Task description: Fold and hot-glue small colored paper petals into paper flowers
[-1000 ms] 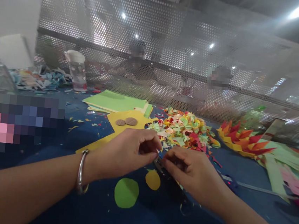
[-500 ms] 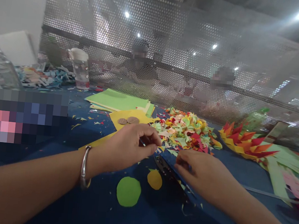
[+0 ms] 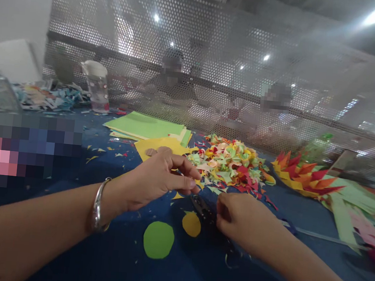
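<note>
My left hand (image 3: pixel 162 175), with a silver bangle at the wrist, has its thumb and fingertips close together; anything between them is too small to make out. My right hand (image 3: pixel 242 214) is closed, its fingers curled, and whatever it might hold is hidden. Between and below the hands lies a dark tool (image 3: pixel 202 207), blurred, on the blue table. A yellow-orange paper oval (image 3: pixel 191 224) and a green paper circle (image 3: pixel 158 240) lie nearer to me. Yellow paper (image 3: pixel 143 147) with brown discs (image 3: pixel 163 150) is partly behind my left hand.
A heap of colourful scraps (image 3: pixel 233 162) lies beyond my hands. Green sheets (image 3: pixel 145 125) are behind left, a bottle (image 3: pixel 97 87) farther left. A red-orange paper flower (image 3: pixel 303 176) stands right. People sit behind a perforated screen (image 3: pixel 210 41).
My right hand has moved slightly down and left. The fingers of my left hand have shifted, with the thumb tip now farther forward. The view has moved slightly.
</note>
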Motion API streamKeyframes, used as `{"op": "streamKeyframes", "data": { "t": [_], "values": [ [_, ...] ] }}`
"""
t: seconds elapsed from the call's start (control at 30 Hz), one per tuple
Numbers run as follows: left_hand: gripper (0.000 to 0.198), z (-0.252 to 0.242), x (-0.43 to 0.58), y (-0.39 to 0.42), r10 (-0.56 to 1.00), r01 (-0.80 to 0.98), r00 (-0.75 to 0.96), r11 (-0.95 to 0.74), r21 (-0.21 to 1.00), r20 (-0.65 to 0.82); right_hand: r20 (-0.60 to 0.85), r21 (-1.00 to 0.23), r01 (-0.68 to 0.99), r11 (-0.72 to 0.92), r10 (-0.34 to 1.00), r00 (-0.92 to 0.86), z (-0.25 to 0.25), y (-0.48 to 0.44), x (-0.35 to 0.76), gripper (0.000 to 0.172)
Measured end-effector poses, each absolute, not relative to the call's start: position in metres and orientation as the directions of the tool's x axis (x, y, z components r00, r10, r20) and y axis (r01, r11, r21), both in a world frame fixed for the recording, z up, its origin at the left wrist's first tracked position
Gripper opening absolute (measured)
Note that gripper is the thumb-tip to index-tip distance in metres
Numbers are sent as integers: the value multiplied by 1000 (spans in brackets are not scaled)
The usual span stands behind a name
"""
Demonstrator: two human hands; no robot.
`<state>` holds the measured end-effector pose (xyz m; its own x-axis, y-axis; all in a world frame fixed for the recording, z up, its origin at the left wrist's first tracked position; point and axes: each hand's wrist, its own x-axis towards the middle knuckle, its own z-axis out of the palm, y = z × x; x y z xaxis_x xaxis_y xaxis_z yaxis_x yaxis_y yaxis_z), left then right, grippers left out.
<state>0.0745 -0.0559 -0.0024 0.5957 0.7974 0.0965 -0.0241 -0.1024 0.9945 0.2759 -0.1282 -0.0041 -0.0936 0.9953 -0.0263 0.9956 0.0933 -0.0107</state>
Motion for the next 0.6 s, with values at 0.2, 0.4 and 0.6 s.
{"op": "streamKeyframes", "data": {
  "t": [0.2, 0.4, 0.6],
  "values": [
    [7, -2, 74, -54, 808, -27, 580, -104, 994, 100, 65, -193, 975, 113, 993, -102, 2, -126, 277, 10],
    [9, -6, 75, -53, 810, -37, 584, -48, 998, 61, 95, -610, 785, 105, 994, -58, 8, -127, 282, 10],
    [17, -10, 76, -53, 782, -82, 623, 48, 995, 13, 90, -847, 522, 104, 995, -52, 7, -125, 282, 8]
  ]
}}
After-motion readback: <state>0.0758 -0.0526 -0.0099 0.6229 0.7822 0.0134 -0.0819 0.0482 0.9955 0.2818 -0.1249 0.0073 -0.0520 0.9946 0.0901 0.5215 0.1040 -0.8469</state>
